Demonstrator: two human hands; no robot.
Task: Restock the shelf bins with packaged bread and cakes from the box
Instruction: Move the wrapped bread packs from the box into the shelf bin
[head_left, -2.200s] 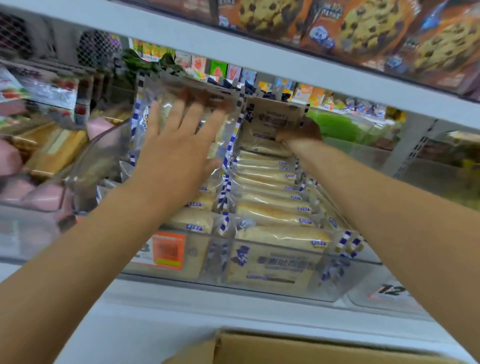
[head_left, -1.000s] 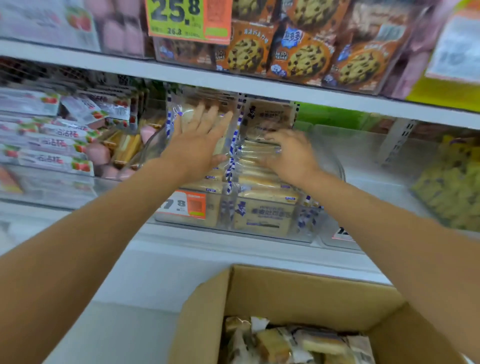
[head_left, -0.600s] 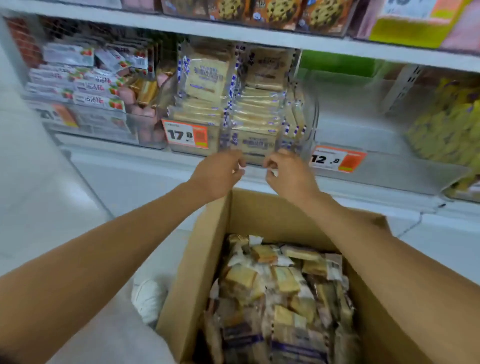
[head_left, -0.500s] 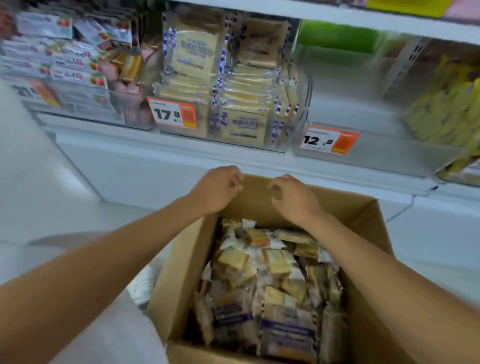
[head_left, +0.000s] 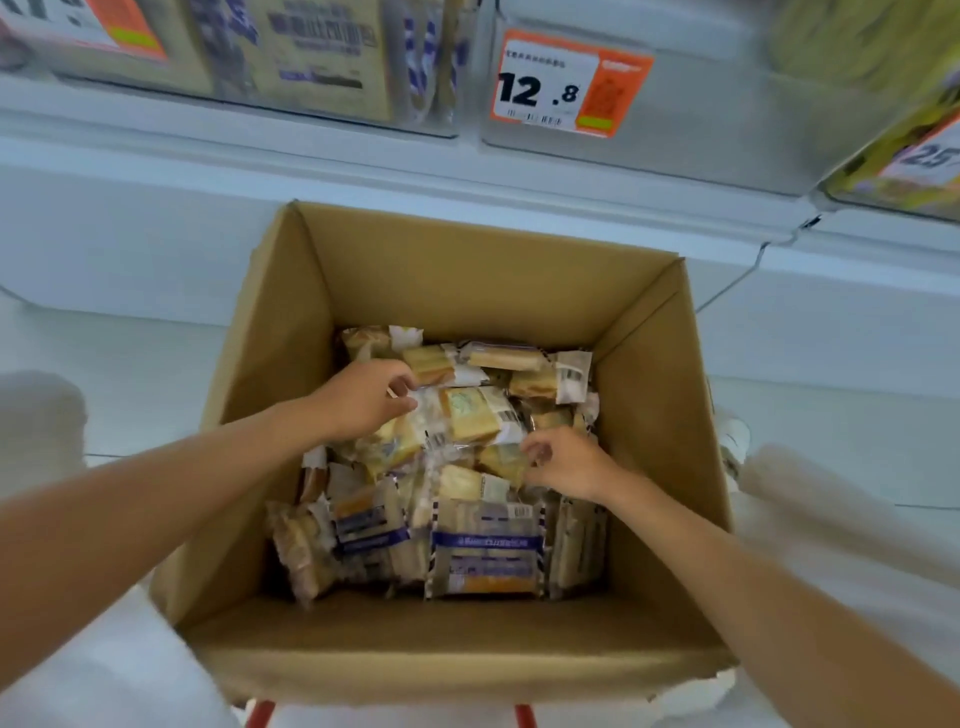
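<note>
Your left hand is inside the box, fingers pinching the wrapper at the left end of a cake packet near the box's centre. Your right hand sits at that packet's right end, fingers curled; whether it grips cannot be told. Packet long axis runs across the box, side wall to side wall. Other packets lie heaped by the near wall. Beyond the far wall, a shelf bin carries a 12.8 price tag.
</note>
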